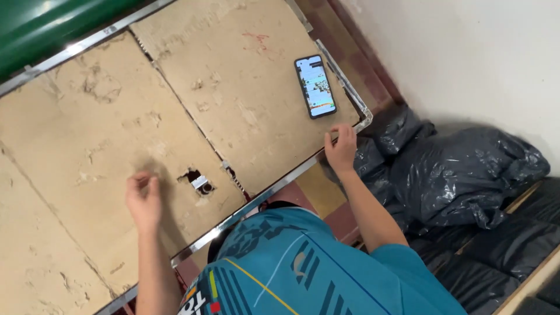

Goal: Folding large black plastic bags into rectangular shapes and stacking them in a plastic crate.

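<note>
My left hand (143, 198) hovers over the worn cardboard table top (105, 134), fingers loosely curled, blurred, with nothing in it that I can make out. It is just left of a torn hole (197, 182) in the cardboard. My right hand (341, 146) rests on the metal front rim (280, 185) of the table near its right corner, fingers curled over the edge. A smartphone (315, 86) with a lit screen lies flat on the cardboard, a little beyond my right hand.
Dark plastic bags (461, 175) are piled on the floor to the right, against a white wall (466, 52). A green surface (41, 26) borders the table's far side. My teal patterned shirt (303, 268) fills the lower middle.
</note>
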